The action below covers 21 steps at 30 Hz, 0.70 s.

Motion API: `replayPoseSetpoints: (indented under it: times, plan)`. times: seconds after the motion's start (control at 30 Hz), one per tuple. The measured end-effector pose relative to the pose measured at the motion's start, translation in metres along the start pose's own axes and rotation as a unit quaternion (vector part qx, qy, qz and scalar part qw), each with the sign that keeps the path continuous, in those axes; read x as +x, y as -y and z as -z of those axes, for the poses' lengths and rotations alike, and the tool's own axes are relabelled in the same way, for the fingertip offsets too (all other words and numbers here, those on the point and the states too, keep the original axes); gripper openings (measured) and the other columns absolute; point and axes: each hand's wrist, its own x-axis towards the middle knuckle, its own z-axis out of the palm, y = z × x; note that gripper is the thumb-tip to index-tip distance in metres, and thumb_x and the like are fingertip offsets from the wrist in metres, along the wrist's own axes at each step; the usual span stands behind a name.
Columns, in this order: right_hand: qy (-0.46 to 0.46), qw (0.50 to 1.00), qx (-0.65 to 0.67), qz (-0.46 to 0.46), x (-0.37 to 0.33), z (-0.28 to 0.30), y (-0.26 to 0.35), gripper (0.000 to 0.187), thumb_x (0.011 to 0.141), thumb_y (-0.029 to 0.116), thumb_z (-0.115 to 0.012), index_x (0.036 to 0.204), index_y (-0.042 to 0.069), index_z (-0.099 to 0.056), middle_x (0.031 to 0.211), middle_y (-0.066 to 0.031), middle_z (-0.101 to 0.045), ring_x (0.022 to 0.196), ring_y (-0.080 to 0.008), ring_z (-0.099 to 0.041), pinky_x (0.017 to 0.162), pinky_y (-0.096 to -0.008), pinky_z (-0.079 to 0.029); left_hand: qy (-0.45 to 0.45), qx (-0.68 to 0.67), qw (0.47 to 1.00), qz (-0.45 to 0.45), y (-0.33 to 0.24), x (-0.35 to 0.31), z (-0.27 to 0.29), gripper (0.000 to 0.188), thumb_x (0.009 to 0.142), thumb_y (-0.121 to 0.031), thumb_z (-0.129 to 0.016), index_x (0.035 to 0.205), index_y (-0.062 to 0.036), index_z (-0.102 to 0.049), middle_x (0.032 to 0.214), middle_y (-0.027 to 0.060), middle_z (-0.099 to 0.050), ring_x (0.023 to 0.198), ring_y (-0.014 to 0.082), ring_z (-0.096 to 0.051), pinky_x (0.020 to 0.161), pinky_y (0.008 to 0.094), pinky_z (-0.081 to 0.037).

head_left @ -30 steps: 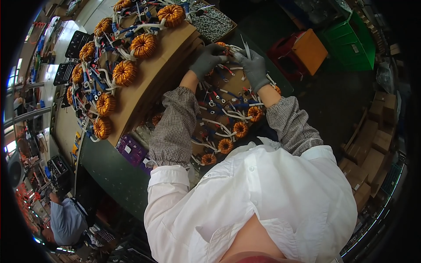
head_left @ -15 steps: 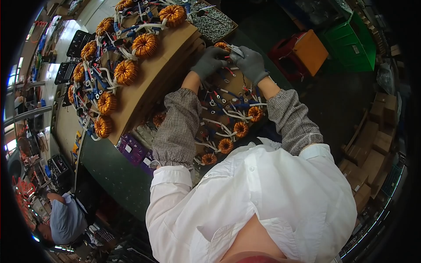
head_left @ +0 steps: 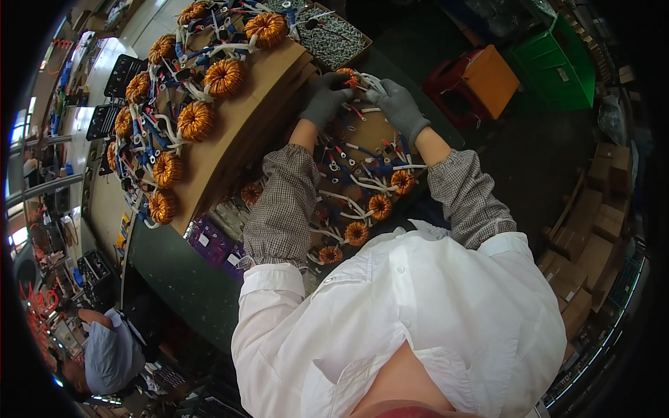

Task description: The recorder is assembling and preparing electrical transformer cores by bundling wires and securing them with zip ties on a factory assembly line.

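Left stack: tan cardboard sheets (head_left: 244, 118), piled, w/ copper-wound toroid coils (head_left: 195, 120) lying on top, white + blue leads tangled betw. them.
Top: shallow box of small grey metal parts (head_left: 334, 38), just beyond the stack.
Bench edge: purple flat packets (head_left: 209, 240), below stack, on dark green benchtop (head_left: 181, 285).
Right floor: orange square stool w/ red frame (head_left: 481, 76); green plastic crate (head_left: 564, 66) beside it.
Far right: brown cardboard cartons (head_left: 592, 230), stacked in a row.
Lower left: another person in light blue shirt (head_left: 108, 355), well apart.
Far left: black trays (head_left: 125, 73).
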Motion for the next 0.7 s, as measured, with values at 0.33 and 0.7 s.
replayPoseSetpoints:
  times: [0.33, 0.7]
  plan:
    - [-0.038, 0.995, 0.081, 0.047, 0.016, -0.019, -0.004, 0.036, 0.08, 0.025, -0.065, 0.106, 0.0, -0.063, 0.084, -0.0126, -0.067, 0.073, -0.0192, -0.063, 0.067, -0.032, -0.049, -0.03, 0.062, 0.997, -0.04, -0.002, -0.009, -0.005, 0.045, 0.076, -0.01, -0.067, 0.118, 0.0026, -0.056, 0.109, 0.015, -0.062, 0.099, 0.0215, -0.06, 0.084, 0.0305, -0.048]
    - [0.015, 0.965, 0.26, -0.027, 0.029, -0.015, -0.001, 0.026, 0.079, 0.013, -0.071, 0.098, -0.004, -0.064, 0.082, -0.0065, -0.066, 0.071, -0.0101, -0.062, 0.062, -0.0266, -0.052, -0.096, 0.118, 0.985, -0.08, 0.011, -0.01, -0.013, 0.042, 0.078, -0.013, -0.066, 0.117, -0.0005, -0.057, 0.107, 0.0154, -0.06, 0.095, 0.0227, -0.061, 0.08, 0.032, -0.05]
